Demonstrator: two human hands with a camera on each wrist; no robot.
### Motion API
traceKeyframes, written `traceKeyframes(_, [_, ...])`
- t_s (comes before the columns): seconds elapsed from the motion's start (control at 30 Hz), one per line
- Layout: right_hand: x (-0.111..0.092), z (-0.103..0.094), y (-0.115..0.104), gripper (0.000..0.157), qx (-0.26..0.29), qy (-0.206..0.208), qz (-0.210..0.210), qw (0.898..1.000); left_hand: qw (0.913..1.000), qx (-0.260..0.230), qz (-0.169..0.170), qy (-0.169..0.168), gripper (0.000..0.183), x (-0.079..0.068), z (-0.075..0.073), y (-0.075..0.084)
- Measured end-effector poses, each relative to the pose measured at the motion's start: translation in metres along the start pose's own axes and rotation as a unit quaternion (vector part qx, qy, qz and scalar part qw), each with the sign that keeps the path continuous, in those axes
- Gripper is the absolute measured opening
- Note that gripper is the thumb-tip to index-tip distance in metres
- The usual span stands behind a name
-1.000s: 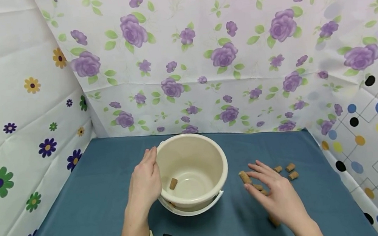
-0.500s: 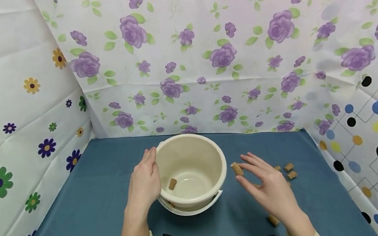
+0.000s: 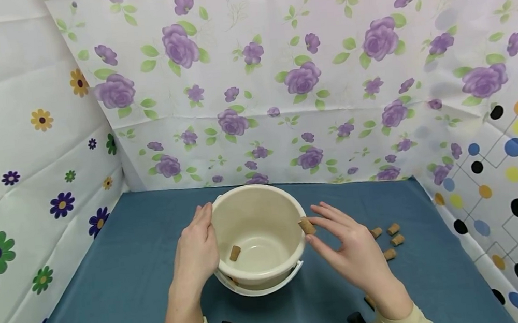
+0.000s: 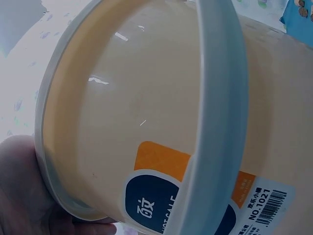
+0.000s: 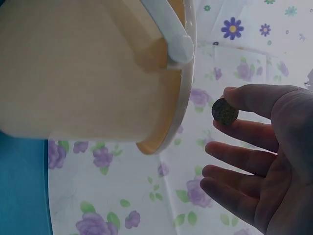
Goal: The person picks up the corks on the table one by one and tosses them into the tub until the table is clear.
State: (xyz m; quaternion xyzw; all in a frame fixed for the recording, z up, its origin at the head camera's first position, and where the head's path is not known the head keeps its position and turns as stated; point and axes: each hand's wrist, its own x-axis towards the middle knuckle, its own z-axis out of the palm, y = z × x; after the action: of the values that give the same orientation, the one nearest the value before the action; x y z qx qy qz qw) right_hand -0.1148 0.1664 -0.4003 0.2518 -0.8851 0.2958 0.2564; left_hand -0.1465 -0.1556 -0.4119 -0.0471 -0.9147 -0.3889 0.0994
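A cream bucket (image 3: pixel 260 218) stands on the blue cloth, its mouth tilted toward the head view. My left hand (image 3: pixel 195 256) holds it at the left rim; the left wrist view has part of that hand hidden behind the rim (image 4: pixel 40 127). Just outside the right rim, my right hand (image 3: pixel 346 244) pinches a cork (image 3: pixel 306 226) between thumb and index finger. From the right wrist view the cork's round end (image 5: pixel 225 112) faces me, and the other fingers extend below it. Inside the bucket lies another cork (image 3: pixel 235 253).
Several loose corks (image 3: pixel 397 240) lie right of my right hand. Another cork (image 3: pixel 370 301) is partly covered by the right wrist. The bucket's handle (image 3: pixel 271 287) hangs across its front. Patterned cloth walls (image 3: pixel 258 104) enclose the blue table cloth (image 3: pixel 127 299) at the back and sides.
My right hand has carried the pinched cork leftward and slightly up, from beside the loose corks to the bucket's right rim. The left hand keeps its place on the bucket.
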Motion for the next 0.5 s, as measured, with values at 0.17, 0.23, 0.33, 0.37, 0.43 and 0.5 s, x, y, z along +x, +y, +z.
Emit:
traceKeyframes(0.17, [0.004,0.006,-0.004,0.037,0.010,-0.001,-0.009,1.000,1.0000,0.002,-0.001,0.001,0.051,0.000,0.001,-0.002])
traceKeyframes(0.23, [0.005,0.008,-0.005,0.038,0.014,-0.001,-0.011,1.000,1.0000,0.002,-0.001,0.002,0.051,0.000,0.000,-0.002])
traceKeyframes(0.33, [0.008,0.012,-0.008,0.038,0.019,0.000,-0.015,1.000,1.0000,0.002,-0.002,0.000,0.051,-0.001,0.000,-0.001])
traceKeyframes(0.37, [0.009,0.013,-0.009,0.038,0.021,0.000,-0.015,1.000,1.0000,0.002,-0.002,-0.001,0.051,0.000,0.000,-0.001])
traceKeyframes(0.43, [0.010,0.015,-0.010,0.038,0.026,0.001,-0.017,1.000,1.0000,0.003,-0.004,-0.004,0.051,0.000,0.000,-0.001])
traceKeyframes(0.5, [0.012,0.017,-0.013,0.038,0.029,0.001,-0.019,0.999,1.0000,0.004,-0.006,-0.006,0.051,0.000,0.000,-0.001])
